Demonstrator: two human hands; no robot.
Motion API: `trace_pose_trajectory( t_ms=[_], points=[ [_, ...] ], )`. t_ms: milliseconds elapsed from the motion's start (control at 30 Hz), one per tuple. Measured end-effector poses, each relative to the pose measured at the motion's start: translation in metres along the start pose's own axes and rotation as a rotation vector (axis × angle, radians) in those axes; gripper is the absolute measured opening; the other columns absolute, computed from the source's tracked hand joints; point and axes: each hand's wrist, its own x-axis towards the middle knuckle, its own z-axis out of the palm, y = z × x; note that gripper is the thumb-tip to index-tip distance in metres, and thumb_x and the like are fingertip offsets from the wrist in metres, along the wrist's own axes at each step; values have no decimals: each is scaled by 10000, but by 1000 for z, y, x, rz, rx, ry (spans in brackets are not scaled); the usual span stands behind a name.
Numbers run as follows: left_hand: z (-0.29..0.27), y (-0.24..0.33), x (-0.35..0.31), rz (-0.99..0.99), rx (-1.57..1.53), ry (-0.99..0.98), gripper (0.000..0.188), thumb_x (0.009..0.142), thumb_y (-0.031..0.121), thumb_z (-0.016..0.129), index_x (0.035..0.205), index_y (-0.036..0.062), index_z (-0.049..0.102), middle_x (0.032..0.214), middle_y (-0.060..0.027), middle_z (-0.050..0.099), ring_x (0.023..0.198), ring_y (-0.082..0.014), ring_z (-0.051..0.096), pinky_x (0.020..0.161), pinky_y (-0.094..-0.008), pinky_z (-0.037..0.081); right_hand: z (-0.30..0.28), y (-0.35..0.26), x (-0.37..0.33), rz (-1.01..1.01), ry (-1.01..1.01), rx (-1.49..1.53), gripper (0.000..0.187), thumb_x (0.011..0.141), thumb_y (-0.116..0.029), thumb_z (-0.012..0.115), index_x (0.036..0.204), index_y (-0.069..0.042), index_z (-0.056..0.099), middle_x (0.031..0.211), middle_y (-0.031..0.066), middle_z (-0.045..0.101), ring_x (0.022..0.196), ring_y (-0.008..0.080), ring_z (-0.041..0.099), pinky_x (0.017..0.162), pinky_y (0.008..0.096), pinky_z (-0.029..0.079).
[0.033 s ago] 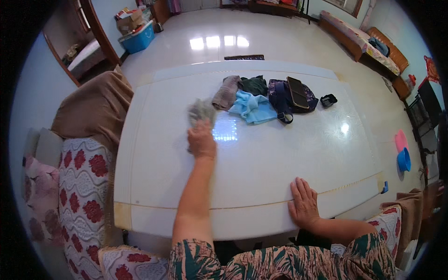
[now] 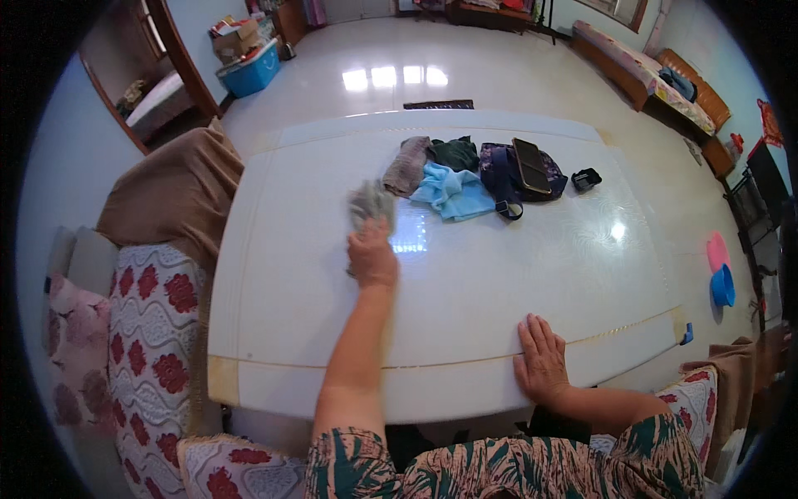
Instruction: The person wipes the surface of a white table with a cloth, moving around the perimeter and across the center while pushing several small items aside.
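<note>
My left hand [image 2: 372,258] presses a crumpled greyish cloth [image 2: 370,204] onto the white tabletop [image 2: 299,308], left of the middle; both are a little blurred by motion. My right hand [image 2: 542,358] lies flat on the near edge of the table, fingers stretched and holding nothing. Just beyond the cloth lie a rolled grey-brown towel [image 2: 406,166], a dark green cloth [image 2: 455,153] and a light blue cloth [image 2: 451,193], touching one another. To their right is a dark patterned bag [image 2: 499,179] with a strap, and a phone in a dark case [image 2: 530,165] rests on it.
A small black object [image 2: 587,179] sits right of the bag. A sofa with a red-flowered cover [image 2: 154,333] stands along the left side. On the floor to the right are a blue basin [image 2: 722,285] and a pink basin [image 2: 717,251]. A chair back [image 2: 439,105] shows behind the far edge.
My left hand and the cloth under it have shifted slightly to the right across the tabletop. My right hand stays in place.
</note>
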Motion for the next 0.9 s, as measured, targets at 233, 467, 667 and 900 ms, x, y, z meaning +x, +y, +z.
trace_pose_trajectory(
  t_ms=[233,467,667,900],
  points=[
    [-89,66,-127,220,-281,-124,458,801,79,574,1245,182,616,1353,-40,534,1057,-292,467,911,-407,430,6,7,-5,20,70,5,609,900,-240,506,1431,3,332,1508,233,283,1410,355,253,1104,478,211],
    [-134,-65,-191,-28,11,-36,439,845,21,521,1243,182,616,1295,-37,565,1039,-322,514,944,-429,439,18,14,-10,29,115,13,609,933,-317,495,1463,-67,331,1536,161,281,1432,295,240,1138,438,193],
    [-164,-168,-221,-600,212,-58,481,840,85,535,1299,222,572,1316,-62,541,1088,-334,497,934,-436,428,-4,49,-38,-178,-27,49,628,911,-337,526,1458,-87,344,1532,160,285,1429,298,242,1147,442,178],
    [-113,-13,-194,-106,-45,-53,349,863,82,481,1184,99,616,1144,-118,591,973,-332,556,857,-452,456,23,81,-39,385,209,-21,614,942,-324,497,1457,-40,319,1536,169,269,1427,311,229,1146,429,170]
  ],
)
